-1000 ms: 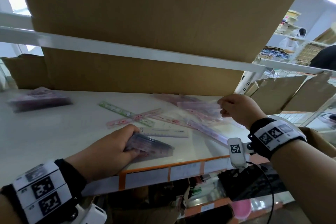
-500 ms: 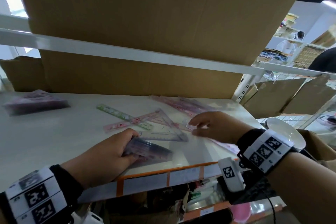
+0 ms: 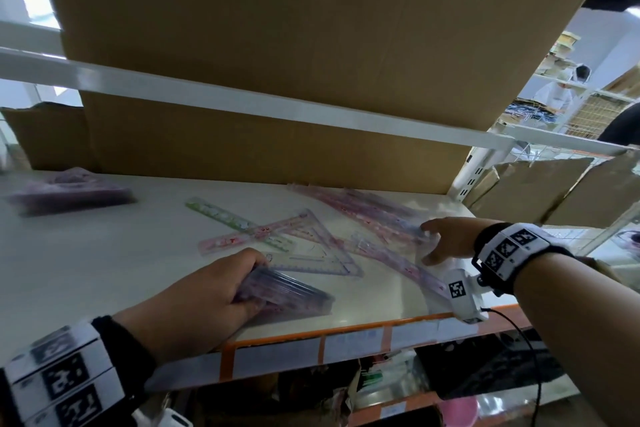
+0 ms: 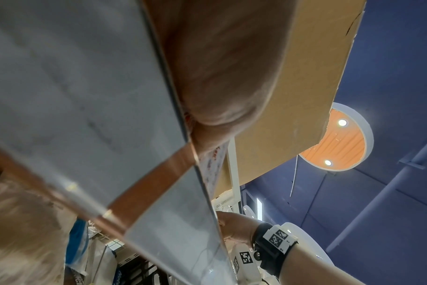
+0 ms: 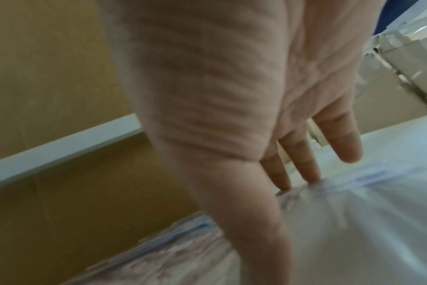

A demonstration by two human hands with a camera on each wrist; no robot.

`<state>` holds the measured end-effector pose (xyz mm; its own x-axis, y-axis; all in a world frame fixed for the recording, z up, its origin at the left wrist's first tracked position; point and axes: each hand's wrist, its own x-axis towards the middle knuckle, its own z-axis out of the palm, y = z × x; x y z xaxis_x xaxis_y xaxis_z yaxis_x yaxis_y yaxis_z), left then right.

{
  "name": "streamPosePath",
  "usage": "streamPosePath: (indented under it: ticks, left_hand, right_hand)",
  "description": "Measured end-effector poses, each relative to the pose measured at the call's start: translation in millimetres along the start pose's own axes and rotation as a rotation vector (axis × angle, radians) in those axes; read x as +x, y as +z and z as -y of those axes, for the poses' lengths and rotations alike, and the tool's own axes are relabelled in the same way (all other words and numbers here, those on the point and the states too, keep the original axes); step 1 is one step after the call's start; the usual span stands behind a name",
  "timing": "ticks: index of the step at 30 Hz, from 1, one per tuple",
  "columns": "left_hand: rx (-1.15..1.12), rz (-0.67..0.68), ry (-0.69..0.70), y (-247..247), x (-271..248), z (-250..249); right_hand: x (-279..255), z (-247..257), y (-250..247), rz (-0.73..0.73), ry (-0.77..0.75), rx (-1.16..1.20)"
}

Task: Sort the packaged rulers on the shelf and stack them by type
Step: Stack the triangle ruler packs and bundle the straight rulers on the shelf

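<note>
My left hand [image 3: 251,284] grips a stack of packaged rulers [image 3: 291,295] near the front edge of the white shelf [image 3: 104,270]. My right hand [image 3: 427,243] reaches in from the right with straight fingers. Its fingertips [image 5: 311,178] touch a clear plastic packet [image 5: 354,212] on the shelf. Loose on the shelf lie a green ruler [image 3: 221,215], a pink ruler [image 3: 239,237], a clear triangle ruler [image 3: 322,253], a long pink ruler [image 3: 398,262] and a pile of pink rulers [image 3: 360,210] at the back right. A blurred purple stack [image 3: 69,194] sits at far left.
A large cardboard box [image 3: 277,149] fills the back of the shelf, under a white crossbar [image 3: 242,104]. The shelf front has an orange-and-white label strip [image 3: 311,343]. Goods crowd the level below. More cardboard and wire racks stand to the right.
My right hand came down and forward from the back-right pile, where it pinched a packet, to the shelf surface with fingers straight. My left hand keeps its stack in place.
</note>
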<state>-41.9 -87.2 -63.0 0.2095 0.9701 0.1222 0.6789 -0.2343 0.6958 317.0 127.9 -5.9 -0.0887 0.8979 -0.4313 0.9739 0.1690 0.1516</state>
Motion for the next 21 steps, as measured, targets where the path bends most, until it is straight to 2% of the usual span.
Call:
streamPosePath:
  ticks: [7, 14, 17, 21]
  left_hand:
    - [0.000, -0.004, 0.004, -0.1, 0.0, -0.3]
    - [-0.012, -0.008, 0.003, -0.6, -0.7, -2.3]
    - [-0.023, -0.005, 0.000, -1.0, -0.8, -4.3]
    - [-0.023, -0.002, -0.008, -1.4, -1.3, -6.7]
  right_hand:
    - [-3.3, 9.5, 2.9, -0.116, -0.102, 0.031]
    - [-22.3, 22.1, 2.5, -0.154, -0.220, -0.089]
    - [-28.1, 21.0, 3.2, -0.171, -0.269, -0.037]
    - [-33.2, 9.4, 2.2, -0.266, -0.290, 0.152]
